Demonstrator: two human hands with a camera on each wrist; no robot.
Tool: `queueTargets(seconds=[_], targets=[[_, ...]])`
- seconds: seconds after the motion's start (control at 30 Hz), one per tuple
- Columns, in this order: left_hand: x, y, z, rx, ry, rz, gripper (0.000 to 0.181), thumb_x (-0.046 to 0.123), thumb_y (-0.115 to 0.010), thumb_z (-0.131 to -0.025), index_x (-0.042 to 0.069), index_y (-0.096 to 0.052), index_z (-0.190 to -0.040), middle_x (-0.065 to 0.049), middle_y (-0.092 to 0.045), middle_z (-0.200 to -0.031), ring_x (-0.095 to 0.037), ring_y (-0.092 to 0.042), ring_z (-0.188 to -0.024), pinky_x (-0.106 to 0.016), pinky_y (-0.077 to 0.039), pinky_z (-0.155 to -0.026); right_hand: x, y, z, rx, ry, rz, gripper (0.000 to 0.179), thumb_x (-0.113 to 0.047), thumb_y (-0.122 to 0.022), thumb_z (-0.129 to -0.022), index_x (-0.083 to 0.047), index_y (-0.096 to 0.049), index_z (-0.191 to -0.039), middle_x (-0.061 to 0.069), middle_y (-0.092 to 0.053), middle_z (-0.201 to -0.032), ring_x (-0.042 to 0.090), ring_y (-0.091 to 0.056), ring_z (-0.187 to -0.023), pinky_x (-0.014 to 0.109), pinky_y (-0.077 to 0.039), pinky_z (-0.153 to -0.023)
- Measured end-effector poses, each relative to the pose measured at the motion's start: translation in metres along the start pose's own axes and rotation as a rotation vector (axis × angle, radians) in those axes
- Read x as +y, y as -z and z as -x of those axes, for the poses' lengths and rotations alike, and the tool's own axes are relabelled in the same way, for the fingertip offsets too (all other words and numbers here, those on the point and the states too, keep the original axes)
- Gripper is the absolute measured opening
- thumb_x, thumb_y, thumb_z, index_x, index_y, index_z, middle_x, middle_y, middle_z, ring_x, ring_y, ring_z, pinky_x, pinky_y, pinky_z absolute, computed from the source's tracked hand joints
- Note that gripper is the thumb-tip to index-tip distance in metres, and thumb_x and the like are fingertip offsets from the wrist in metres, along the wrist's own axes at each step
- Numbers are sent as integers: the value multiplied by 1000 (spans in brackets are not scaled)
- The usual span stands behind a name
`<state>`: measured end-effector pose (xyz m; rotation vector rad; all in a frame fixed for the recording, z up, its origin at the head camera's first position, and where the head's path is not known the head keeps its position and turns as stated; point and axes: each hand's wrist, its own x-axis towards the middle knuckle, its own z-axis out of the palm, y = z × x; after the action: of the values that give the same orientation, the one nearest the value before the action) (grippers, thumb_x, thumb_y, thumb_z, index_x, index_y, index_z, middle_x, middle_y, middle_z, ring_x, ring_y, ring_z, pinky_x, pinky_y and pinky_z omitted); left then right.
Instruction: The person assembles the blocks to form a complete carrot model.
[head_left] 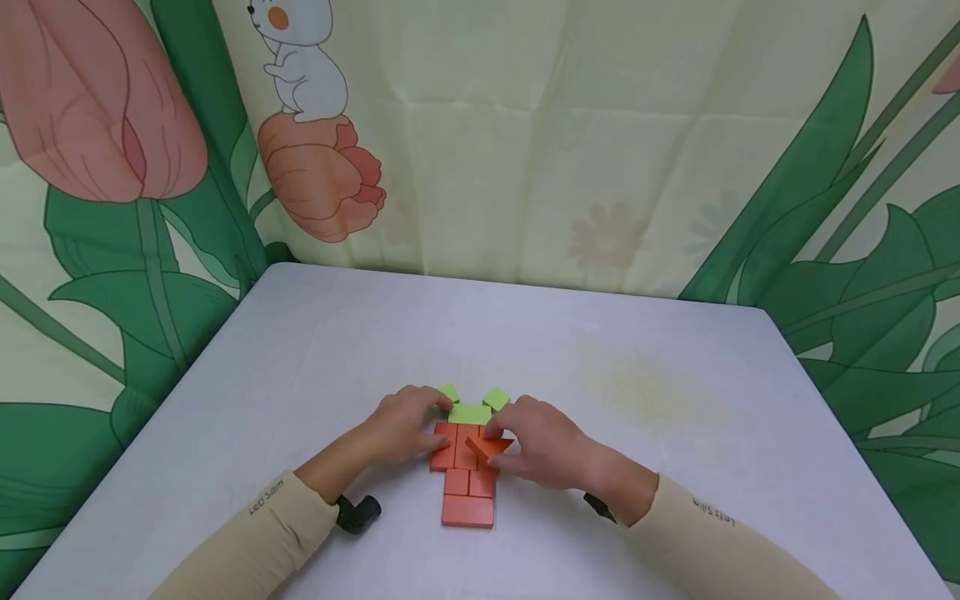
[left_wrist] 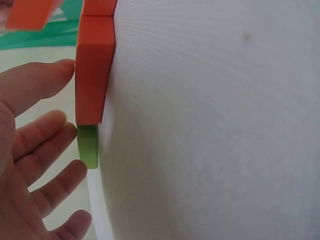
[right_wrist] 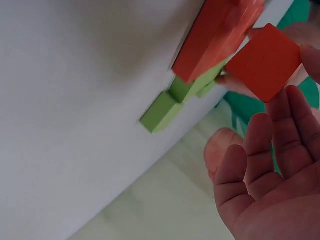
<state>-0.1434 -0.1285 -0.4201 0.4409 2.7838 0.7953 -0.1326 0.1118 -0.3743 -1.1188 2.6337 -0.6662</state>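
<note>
My right hand (head_left: 551, 442) pinches an orange block (head_left: 486, 448) between thumb and fingers, over the upper red blocks. In the right wrist view the block (right_wrist: 265, 62) shows a flat four-sided face; its other fingers (right_wrist: 257, 135) are spread below. The left hand (head_left: 408, 423) lies along the left side of the layout, fingers loosely bent, its thumb tip at a tall red block (head_left: 443, 450) and other fingertips near the green pieces. A wide green block (head_left: 470, 414) tops the red ones, with a small tilted green block (head_left: 497, 398) at its upper right and another (head_left: 448, 391) at upper left.
Smaller red blocks and a wide red block (head_left: 467, 512) form the narrower lower end of the layout. It lies on a white table (head_left: 315, 333), with a faint yellowish stain at right. A printed flower curtain (head_left: 480, 167) hangs behind. Black wrist cameras show at both sleeves.
</note>
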Motion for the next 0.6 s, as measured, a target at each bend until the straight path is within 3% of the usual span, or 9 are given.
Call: queueTargets(seconds=[0.2, 0.33, 0.6], targets=[[1, 1, 1, -3, -1, -1, 42, 23, -82, -84, 14, -66, -122, -3, -61, -126, -27, -51, -123, -49, -43, -102, -11, -15, 13, -36, 70, -41, 14, -16, -78, -86, -14, -72, -98, -16, -60, -87, 11, -54, -87, 25, -47, -77], [1, 2, 0, 4, -18, -7, 41, 23, -82, -84, 14, -66, -121, -3, -62, -126, -27, -52, -123, -50, -42, -103, -19, -24, 18, -44, 126, -21, 13, -17, -78, -85, -15, -71, -95, -17, -56, -82, 3, -48, -83, 21, -44, -76], [0, 1, 1, 14, -15, -6, 41, 22, -83, -84, 13, -67, -121, -3, -62, -126, -27, -52, -122, -50, -43, -101, -33, -39, 24, -88, 195, 31, 12, -17, -77, -84, -17, -71, -95, -18, -51, -80, 0, -44, -80, 16, -39, -73]])
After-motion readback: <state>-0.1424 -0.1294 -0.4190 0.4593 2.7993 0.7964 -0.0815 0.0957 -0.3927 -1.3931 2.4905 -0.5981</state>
